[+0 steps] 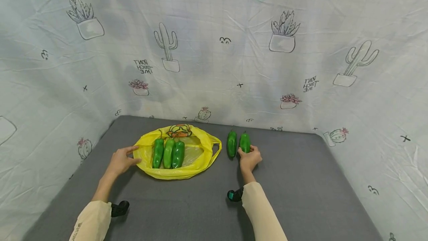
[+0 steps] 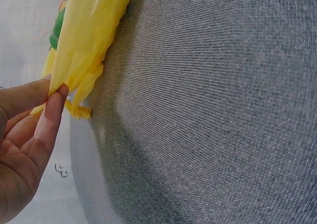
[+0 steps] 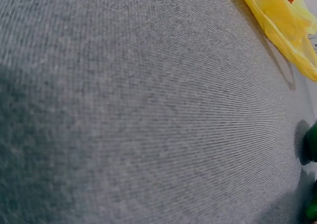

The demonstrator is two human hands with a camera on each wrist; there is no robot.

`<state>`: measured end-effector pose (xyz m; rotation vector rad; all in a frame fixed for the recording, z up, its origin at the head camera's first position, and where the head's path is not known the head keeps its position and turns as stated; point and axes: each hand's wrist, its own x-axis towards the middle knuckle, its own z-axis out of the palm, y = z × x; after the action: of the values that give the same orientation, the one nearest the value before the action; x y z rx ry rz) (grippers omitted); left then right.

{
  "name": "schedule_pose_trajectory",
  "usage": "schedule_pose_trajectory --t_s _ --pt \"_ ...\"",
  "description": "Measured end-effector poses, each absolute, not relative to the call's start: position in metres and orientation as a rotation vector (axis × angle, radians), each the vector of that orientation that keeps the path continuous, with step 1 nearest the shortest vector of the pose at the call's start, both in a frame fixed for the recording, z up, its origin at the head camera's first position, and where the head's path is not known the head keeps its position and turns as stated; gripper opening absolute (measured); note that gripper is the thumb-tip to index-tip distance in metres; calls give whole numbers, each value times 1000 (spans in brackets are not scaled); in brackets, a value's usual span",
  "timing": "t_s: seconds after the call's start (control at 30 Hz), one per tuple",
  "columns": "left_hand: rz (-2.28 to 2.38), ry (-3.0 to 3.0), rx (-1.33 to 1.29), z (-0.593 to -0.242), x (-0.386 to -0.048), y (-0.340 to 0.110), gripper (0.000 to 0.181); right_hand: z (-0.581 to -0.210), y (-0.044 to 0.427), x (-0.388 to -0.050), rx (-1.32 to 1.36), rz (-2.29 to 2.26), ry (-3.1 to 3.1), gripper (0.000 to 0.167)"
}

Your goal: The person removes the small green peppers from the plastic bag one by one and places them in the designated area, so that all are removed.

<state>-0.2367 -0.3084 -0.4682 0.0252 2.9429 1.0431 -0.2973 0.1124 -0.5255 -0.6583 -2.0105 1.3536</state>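
Note:
A yellow plastic bag [image 1: 167, 174] lies with its mouth open on the grey table. Inside it, side by side, are three green peppers [image 1: 178, 154]. My left hand [image 1: 122, 161] pinches the bag's left rim between thumb and fingers, plain to see in the left wrist view, where the yellow film [image 2: 91, 30] hangs from the fingertips. To the right of the bag, my right hand [image 1: 250, 159] grips the lower end of a green pepper [image 1: 245, 141]. Another green pepper [image 1: 231, 144] lies just left of it. The right wrist view hardly shows that hand.
The bag's looped handle [image 1: 218, 148] sticks out toward the loose peppers. Grey cloth covers the table [image 1: 187, 211]. A pale curtain [image 1: 214, 66] printed with potted cacti hangs behind the table and along both sides.

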Motion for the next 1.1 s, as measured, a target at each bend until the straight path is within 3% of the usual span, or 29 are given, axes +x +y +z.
schedule_pose_trajectory --t_s 1.1 --pt "1056 2936 20 -465 -235 -307 59 -517 111 -292 -539 1253 -2195 43"
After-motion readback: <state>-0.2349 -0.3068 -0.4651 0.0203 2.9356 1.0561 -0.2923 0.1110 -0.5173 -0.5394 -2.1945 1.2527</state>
